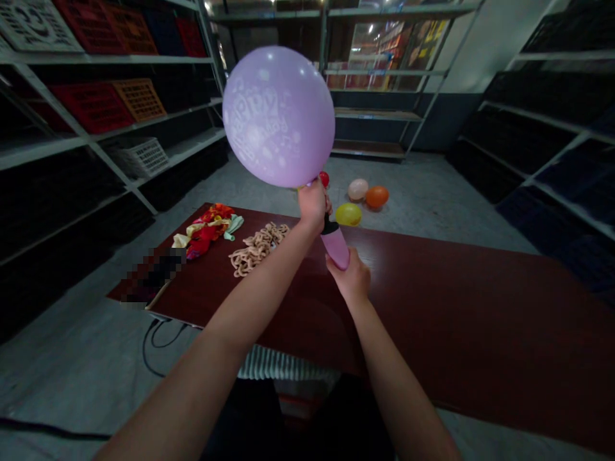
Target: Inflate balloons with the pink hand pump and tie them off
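Note:
A large inflated purple balloon (278, 115) with white printing is up in front of me, above the table's far edge. My left hand (313, 203) is closed around the balloon's neck, where it meets the black top of a pink hand pump (336, 246). Lower down, my right hand (353, 275) grips the pump's pink body near its bottom end. On the brown table (456, 301), left of my hands, lie a heap of beige rope-like loops (257, 248) and a pile of uninflated balloons (206, 230) in red, orange, cream and mint.
On the floor beyond the table are a yellow balloon (348, 214), an orange balloon (377, 196), a white balloon (358, 188) and a small red one (324, 178). Metal shelves with crates (91, 105) stand left; more shelves are behind and right. Cables (154, 346) hang at the table's left.

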`<state>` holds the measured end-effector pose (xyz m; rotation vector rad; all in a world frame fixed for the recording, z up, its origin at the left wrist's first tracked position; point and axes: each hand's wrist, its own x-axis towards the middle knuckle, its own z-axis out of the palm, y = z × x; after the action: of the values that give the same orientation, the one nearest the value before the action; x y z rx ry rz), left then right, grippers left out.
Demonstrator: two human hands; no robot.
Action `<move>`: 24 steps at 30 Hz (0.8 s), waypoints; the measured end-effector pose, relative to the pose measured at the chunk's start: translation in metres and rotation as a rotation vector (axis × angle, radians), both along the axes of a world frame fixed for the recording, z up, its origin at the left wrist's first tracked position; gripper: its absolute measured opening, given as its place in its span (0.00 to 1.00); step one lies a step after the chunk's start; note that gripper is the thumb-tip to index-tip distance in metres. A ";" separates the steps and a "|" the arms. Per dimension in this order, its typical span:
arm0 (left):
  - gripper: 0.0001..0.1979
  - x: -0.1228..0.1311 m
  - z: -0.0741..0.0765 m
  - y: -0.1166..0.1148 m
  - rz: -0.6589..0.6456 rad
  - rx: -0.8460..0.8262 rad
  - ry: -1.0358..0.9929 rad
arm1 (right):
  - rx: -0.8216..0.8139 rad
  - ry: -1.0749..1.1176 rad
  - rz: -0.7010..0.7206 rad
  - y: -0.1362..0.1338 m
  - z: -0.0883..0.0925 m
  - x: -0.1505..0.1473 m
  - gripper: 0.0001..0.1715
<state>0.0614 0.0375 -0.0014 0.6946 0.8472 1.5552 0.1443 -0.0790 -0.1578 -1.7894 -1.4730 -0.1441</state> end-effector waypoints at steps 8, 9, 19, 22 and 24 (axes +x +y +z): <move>0.25 -0.009 -0.009 -0.008 -0.004 -0.058 -0.043 | -0.048 -0.013 0.026 -0.002 0.006 0.001 0.25; 0.25 -0.017 -0.011 -0.008 0.000 -0.073 -0.063 | -0.056 -0.035 0.042 -0.002 0.006 0.000 0.25; 0.25 -0.111 -0.031 -0.009 0.115 -0.189 -0.307 | -0.078 -0.302 0.227 -0.008 0.012 -0.010 0.24; 0.25 -0.139 -0.028 -0.011 0.147 -0.154 -0.358 | -0.064 -0.358 0.269 -0.010 0.011 -0.008 0.25; 0.26 -0.160 -0.022 -0.014 0.165 -0.141 -0.386 | -0.056 -0.389 0.288 -0.010 0.009 -0.007 0.26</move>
<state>-0.0986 0.0237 -0.0230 0.2137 0.7263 1.6871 0.1371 -0.0889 -0.1491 -1.6310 -2.0115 -0.3201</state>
